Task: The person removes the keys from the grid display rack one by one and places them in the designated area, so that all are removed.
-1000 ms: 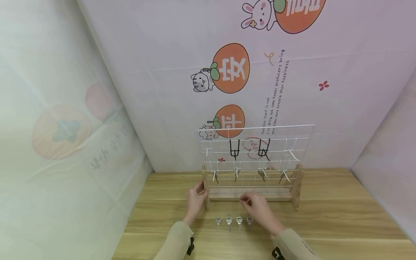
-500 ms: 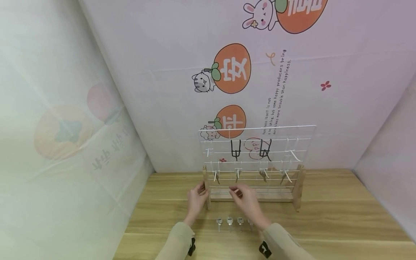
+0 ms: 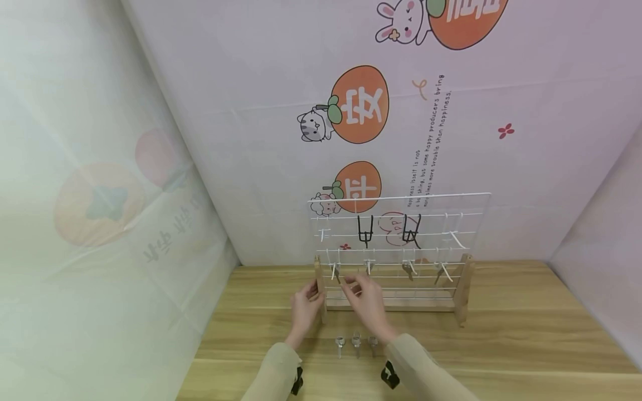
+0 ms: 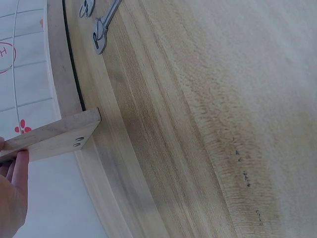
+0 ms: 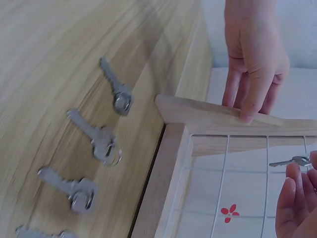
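Note:
On the wooden table a white wire rack (image 3: 401, 196) stands on wooden legs. The left hand (image 3: 305, 306) holds the rack's left wooden leg (image 3: 319, 278); in the right wrist view its thumb and fingers lie on either side of that board (image 5: 218, 114). In front of the lower left hook, the right hand (image 3: 366, 298) is raised with bent fingers and a gap behind the thumb. Its fingertips are right at a hanging key (image 5: 297, 161) in the right wrist view. Lower hooks farther right also carry keys, among them one key (image 3: 408, 272) near the middle.
Several silver keys lie in a row before the rack, including a key (image 3: 340, 342) at the left end and a key (image 5: 99, 141) with a ring. Black hooks (image 3: 365, 234) and white hooks (image 3: 453, 236) are higher on the wire. A printed cloth wall (image 3: 271, 167) stands behind.
The right hand has moved left and up, from above the rightmost table key to the lower left hook. The left hand stays on the wooden leg.

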Demonstrator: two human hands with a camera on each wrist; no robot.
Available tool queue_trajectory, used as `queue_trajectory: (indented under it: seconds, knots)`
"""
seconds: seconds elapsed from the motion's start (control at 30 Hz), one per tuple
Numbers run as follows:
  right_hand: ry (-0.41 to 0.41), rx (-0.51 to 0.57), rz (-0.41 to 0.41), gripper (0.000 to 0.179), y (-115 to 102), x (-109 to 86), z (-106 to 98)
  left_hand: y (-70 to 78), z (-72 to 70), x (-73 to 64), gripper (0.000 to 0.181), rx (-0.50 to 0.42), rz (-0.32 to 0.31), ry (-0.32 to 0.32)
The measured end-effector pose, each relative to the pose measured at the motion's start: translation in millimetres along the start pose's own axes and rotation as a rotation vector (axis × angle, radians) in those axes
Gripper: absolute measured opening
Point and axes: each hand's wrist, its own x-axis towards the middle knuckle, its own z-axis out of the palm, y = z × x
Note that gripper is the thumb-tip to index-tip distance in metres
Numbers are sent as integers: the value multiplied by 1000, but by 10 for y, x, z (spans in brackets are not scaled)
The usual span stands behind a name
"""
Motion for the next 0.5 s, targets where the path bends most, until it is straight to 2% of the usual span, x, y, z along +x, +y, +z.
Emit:
queue_trajectory:
  seconds: [0.27,0.5]
  knots:
    - [53,12,27,22,-37,68,123,19,-14,-9,38,6,26,-13]
    - [64,22,133,23,-111,136,158,9,-8,-7,36,28,39,0]
